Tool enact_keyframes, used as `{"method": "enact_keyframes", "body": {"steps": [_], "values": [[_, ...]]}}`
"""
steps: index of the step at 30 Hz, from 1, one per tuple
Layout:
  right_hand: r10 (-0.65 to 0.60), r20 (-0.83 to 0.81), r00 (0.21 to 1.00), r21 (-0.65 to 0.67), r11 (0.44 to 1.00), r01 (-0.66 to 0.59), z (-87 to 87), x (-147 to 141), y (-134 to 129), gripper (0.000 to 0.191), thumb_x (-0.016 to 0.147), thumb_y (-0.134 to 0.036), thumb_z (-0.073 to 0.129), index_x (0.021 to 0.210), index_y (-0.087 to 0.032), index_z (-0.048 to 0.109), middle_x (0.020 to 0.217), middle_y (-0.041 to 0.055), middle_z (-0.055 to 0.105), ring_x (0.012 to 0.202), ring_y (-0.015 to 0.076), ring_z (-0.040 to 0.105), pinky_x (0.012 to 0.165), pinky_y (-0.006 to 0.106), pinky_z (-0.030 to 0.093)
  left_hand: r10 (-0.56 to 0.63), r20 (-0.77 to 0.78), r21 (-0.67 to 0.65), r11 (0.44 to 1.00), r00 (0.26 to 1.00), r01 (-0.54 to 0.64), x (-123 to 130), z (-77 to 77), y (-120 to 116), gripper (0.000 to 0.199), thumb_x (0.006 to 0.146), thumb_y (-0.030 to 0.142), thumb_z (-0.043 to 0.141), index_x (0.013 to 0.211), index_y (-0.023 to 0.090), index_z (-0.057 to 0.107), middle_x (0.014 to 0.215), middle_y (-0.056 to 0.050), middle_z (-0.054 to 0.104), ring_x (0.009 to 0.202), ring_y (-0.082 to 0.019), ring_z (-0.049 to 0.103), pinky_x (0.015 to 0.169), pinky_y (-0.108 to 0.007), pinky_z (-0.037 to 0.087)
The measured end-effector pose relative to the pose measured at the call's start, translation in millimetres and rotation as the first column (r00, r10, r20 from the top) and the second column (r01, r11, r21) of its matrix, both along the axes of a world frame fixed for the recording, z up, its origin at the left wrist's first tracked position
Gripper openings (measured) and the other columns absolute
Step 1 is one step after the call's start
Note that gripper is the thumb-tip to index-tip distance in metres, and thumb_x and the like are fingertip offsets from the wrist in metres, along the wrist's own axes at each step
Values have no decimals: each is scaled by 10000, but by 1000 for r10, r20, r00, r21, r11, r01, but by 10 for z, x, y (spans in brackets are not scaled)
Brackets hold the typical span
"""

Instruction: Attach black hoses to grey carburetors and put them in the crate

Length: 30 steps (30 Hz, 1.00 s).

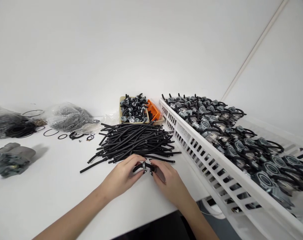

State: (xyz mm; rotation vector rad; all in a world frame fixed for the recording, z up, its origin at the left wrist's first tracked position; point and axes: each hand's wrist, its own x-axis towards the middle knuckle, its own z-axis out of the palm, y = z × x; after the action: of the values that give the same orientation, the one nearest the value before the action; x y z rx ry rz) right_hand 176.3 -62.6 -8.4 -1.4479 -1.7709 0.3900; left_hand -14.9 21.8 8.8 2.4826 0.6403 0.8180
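Observation:
Between both hands, close above the table, is a short curved black hose [137, 168] with a grey fitting around it. My left hand [121, 176] pinches the hose from the left, thumb and fingertips near the grey part. On the other side, my right hand [169, 181] has its thumb and forefinger closed on the dark right end of the same piece. Fingers partly cover both ends, so how the parts join cannot be made out. Just beyond the hands lies a heap of straight black hoses [133, 141].
Behind the heap stand a cream box [120, 100] of grey-capped black fittings and an orange basket [155, 111]. At right, a white crate [191, 143] holds many metal assemblies with hoses. Plastic bags [67, 116], black rings [62, 136] and a grey metal casting [13, 160] lie left.

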Motion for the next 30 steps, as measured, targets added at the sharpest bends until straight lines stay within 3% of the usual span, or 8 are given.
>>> {"method": "enact_keyframes", "body": {"steps": [10, 19, 30], "values": [[-72, -90, 993, -2, 997, 72, -31, 29, -33, 356, 895, -201, 486, 1247, -242, 520, 1156, 63, 655, 1085, 208, 611, 940, 375, 505, 50, 13, 79, 996, 999, -51, -42, -64, 49, 347, 861, 254, 594, 1192, 237, 495, 1165, -63, 604, 1103, -188, 571, 973, -347, 482], [11, -21, 1000, 21, 1000, -11, -45, 15, 41, 374, 840, -87, 511, 1166, -246, 601, 1139, 44, 670, 1087, 209, 599, 953, 379, 484, 3, 8, 92, 996, 1000, -4, -9, -61, 54, 237, 904, 213, 529, 1135, 241, 571, 1087, -40, 660, 1024, -154, 622, 906, -285, 522], [32, -12, 999, 59, 998, -31, -10, 21, 42, 379, 866, -64, 450, 1156, -244, 614, 1084, 48, 684, 1032, 209, 614, 897, 377, 505, -26, 26, 98, 995, 999, 23, -19, -42, 32, 236, 897, 185, 526, 1123, 236, 571, 1083, -54, 650, 1009, -158, 627, 890, -281, 527]]}}
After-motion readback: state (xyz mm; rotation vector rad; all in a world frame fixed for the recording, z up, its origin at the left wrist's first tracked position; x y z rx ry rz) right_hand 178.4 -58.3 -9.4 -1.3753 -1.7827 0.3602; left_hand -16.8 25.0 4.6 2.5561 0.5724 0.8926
